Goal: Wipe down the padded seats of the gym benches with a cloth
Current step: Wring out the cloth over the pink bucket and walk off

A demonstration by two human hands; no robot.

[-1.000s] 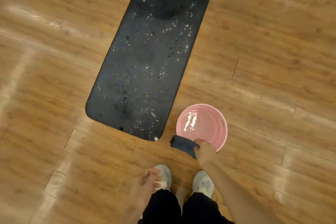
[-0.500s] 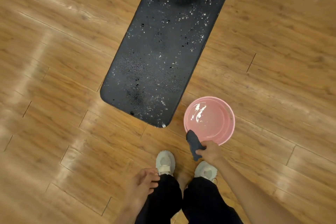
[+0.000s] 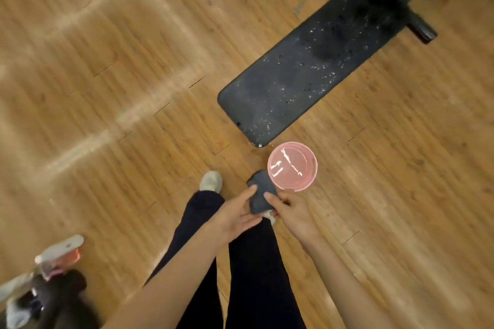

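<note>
Both bare forearms reach up from the bottom edge toward twelve o'clock and meet near the middle of the view. The left hand (image 3: 235, 215) lies palm up, fingers spread and loosely extended toward one o'clock, thumb uppermost. The right hand (image 3: 292, 212) sits at its three o'clock, just beside it, knuckles up, fingers curled and thumb pointing toward ten o'clock, pinching closed on a cloth (image 3: 260, 195).
</note>
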